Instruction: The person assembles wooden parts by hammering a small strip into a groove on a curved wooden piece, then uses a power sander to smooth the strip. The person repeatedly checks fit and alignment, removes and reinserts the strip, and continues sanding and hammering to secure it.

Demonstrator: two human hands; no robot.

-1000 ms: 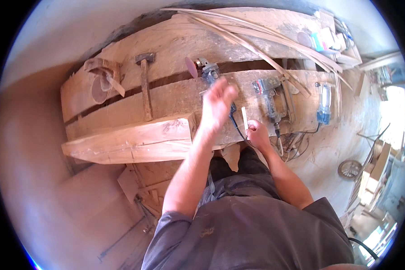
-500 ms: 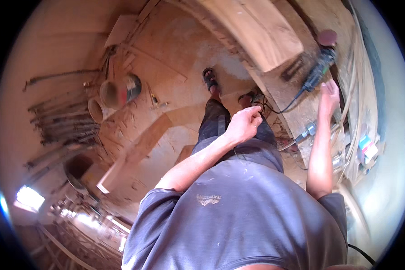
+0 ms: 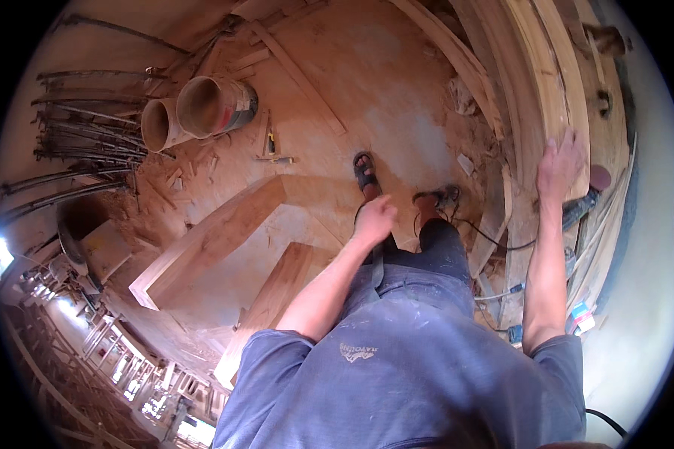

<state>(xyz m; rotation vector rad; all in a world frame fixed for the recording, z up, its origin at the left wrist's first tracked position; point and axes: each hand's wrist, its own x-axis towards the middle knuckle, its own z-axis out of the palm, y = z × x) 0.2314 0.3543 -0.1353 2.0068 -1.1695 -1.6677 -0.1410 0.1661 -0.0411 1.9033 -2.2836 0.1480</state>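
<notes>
My right hand (image 3: 562, 166) lies on the near end of a thick, pale wooden beam (image 3: 550, 82) on the right, its fingers stretched along the top. Just past that end is a corded power sander (image 3: 581, 208) with a round reddish disc (image 3: 600, 177), partly hidden by the beam and my wrist. Its dark cord (image 3: 494, 241) runs left toward my feet. In the air in front of my thigh hangs my left hand (image 3: 375, 221), fingers curled in; I see nothing in it.
Angled wooden pieces (image 3: 210, 243) lie on the dusty floor at left, beyond them a hammer (image 3: 275, 159) and a yellow-handled tool (image 3: 271, 141). Buckets (image 3: 202, 107) stand at far left beside a stack of long metal bars (image 3: 90, 112). Planks (image 3: 457, 60) line the right.
My right hand has gone from beside the sander onto the beam's end. My left hand has moved a little left and lower. The view has shifted, showing more floor at left.
</notes>
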